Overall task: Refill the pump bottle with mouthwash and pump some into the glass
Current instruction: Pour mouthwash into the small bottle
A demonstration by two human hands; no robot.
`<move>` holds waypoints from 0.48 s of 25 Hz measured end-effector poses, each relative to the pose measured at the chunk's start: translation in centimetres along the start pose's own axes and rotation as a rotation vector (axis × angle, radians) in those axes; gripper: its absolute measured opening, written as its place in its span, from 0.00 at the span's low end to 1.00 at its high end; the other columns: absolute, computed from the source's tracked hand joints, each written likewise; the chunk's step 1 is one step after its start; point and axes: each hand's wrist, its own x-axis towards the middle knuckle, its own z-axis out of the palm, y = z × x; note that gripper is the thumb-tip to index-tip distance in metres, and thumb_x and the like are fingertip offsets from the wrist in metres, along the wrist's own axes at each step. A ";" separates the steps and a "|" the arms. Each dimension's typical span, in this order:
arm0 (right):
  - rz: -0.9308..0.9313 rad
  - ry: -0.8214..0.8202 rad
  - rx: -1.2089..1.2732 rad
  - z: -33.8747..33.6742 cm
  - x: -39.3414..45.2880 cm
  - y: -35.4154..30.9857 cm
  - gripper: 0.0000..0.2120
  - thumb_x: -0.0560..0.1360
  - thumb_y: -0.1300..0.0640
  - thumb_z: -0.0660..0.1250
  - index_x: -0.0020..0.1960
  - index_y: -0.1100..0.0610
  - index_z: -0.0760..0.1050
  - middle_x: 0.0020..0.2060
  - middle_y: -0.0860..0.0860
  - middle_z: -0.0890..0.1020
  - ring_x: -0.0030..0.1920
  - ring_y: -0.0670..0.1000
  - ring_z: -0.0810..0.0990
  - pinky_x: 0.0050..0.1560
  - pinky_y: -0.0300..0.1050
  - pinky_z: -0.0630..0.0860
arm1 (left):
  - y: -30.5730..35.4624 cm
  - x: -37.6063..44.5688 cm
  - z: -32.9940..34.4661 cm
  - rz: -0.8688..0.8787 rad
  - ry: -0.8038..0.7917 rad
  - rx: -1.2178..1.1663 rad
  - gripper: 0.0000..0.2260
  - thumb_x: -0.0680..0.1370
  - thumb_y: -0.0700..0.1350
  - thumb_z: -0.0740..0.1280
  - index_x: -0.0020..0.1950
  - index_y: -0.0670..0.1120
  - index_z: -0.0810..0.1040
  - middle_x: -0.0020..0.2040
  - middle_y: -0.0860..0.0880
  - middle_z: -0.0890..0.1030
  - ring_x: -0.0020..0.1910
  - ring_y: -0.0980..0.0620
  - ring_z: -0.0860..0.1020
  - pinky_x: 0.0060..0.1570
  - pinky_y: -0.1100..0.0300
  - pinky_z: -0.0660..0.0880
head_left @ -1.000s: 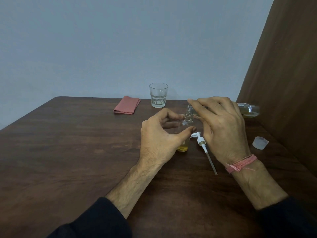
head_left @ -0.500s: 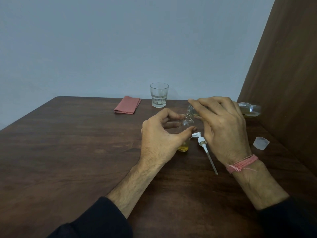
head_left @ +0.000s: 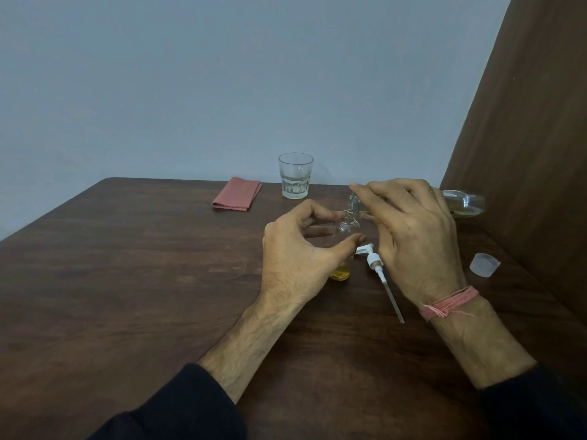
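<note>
A small clear pump bottle (head_left: 347, 231) stands upright on the table with a little yellow liquid at its bottom. My left hand (head_left: 295, 258) wraps around it from the left. My right hand (head_left: 413, 236) holds the clear mouthwash bottle (head_left: 465, 203) tipped nearly flat, its mouth over the small bottle's open neck. The white pump head with its long tube (head_left: 379, 274) lies on the table between my hands. An empty clear glass (head_left: 295, 180) stands at the back of the table.
A folded red cloth (head_left: 236, 194) lies to the left of the glass. A translucent cap (head_left: 484, 265) rests on the table at the right, near a brown panel (head_left: 524, 122). A grey wall rises behind the dark wooden table (head_left: 127, 281).
Nothing has visibly moved; both hands keep the same hold and the mouthwash bottle stays tipped over the small bottle.
</note>
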 end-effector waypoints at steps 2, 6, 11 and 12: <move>0.000 0.003 0.001 0.0 0.0 0.0 0.32 0.73 0.69 0.75 0.76 0.56 0.78 0.63 0.52 0.84 0.62 0.60 0.78 0.64 0.56 0.71 | 0.0 0.0 0.0 0.003 0.001 -0.001 0.18 0.69 0.54 0.91 0.52 0.56 0.86 0.54 0.61 0.92 0.51 0.65 0.90 0.51 0.54 0.90; 0.002 0.001 -0.001 0.0 0.0 0.0 0.33 0.72 0.69 0.76 0.76 0.56 0.78 0.63 0.52 0.84 0.62 0.60 0.78 0.65 0.56 0.71 | 0.0 0.0 0.0 0.004 -0.003 -0.002 0.18 0.69 0.54 0.91 0.52 0.56 0.86 0.53 0.61 0.92 0.51 0.65 0.90 0.52 0.53 0.90; -0.011 0.014 0.014 0.0 0.0 0.1 0.32 0.72 0.70 0.75 0.75 0.56 0.78 0.62 0.52 0.84 0.61 0.60 0.78 0.64 0.56 0.71 | 0.0 0.0 0.0 0.005 0.006 0.001 0.18 0.69 0.55 0.91 0.51 0.56 0.87 0.53 0.63 0.91 0.50 0.66 0.90 0.50 0.57 0.90; -0.011 0.015 0.016 0.0 0.0 0.1 0.32 0.72 0.70 0.75 0.75 0.56 0.78 0.62 0.52 0.84 0.61 0.60 0.78 0.64 0.56 0.71 | 0.0 0.0 0.0 0.005 0.005 0.001 0.18 0.69 0.55 0.91 0.51 0.56 0.87 0.53 0.63 0.91 0.50 0.66 0.90 0.50 0.57 0.90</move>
